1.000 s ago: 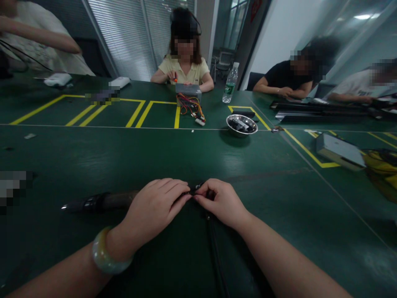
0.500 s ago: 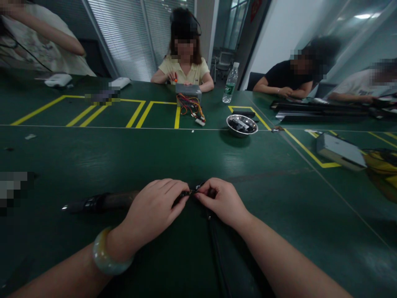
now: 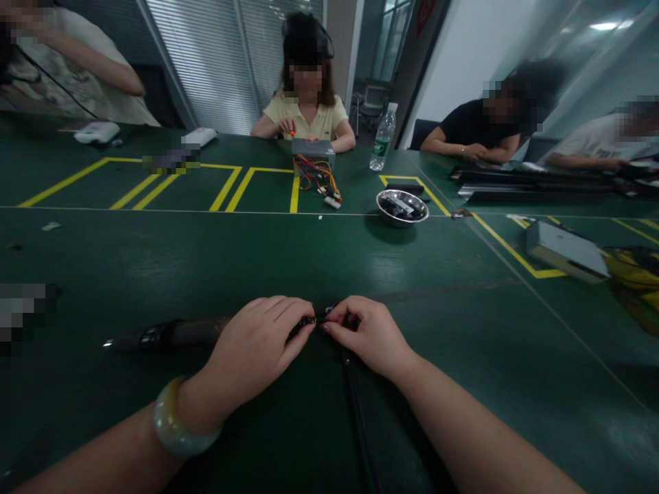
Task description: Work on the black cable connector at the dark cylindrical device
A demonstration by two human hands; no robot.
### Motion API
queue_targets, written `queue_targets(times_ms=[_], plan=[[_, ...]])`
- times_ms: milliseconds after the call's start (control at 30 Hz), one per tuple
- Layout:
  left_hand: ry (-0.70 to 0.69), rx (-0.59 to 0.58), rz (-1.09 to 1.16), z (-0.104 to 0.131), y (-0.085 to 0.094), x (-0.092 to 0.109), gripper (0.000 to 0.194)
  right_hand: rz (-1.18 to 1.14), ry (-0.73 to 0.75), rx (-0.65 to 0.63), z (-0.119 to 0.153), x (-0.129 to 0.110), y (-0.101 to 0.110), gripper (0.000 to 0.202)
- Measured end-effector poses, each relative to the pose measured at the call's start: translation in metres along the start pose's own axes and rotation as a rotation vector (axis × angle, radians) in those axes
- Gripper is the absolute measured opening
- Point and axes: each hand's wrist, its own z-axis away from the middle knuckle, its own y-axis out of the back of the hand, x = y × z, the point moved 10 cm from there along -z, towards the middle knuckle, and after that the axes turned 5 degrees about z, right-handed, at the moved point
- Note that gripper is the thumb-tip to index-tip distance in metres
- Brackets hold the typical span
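My left hand is closed over the right part of a dark rod-like tool, whose shiny tip points left; its exact kind is unclear. A small dark end piece shows at the left fingertips, perhaps part of the same tool. Close beside it, my right hand pinches a small black part, mostly covered by the fingers. Between the two hands the pieces meet or nearly touch; I cannot tell which. Below the right hand, a long black cord or strip runs toward me.
Across the green table sit several people. Further off are a metal bowl of dark parts, a water bottle and a grey box with coloured wires. A silver box lies at the right.
Both hands stay almost in place, with only a slight shift of the fingers at the small parts. At the far left, another person's arm has moved a little.
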Motion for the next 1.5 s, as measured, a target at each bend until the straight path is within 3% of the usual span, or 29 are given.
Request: queue_targets(times_ms=[400,700,1500], plan=[[-0.011,-0.003,0.001,0.0005,-0.0014,-0.0003,0.018,-0.031,-0.033,-0.039,-0.0002,0.0052,-0.0048,0.010],[-0.018,-0.010,-0.005,0.0001,-0.0014,-0.0007,0.019,0.031,0.037,-0.110,-0.0022,-0.0018,-0.0092,0.007],[-0.014,0.007,-0.004,-0.0009,-0.0002,0.0005,0.023,0.033,0.008,-0.071,-0.0010,-0.0032,-0.0056,0.010]])
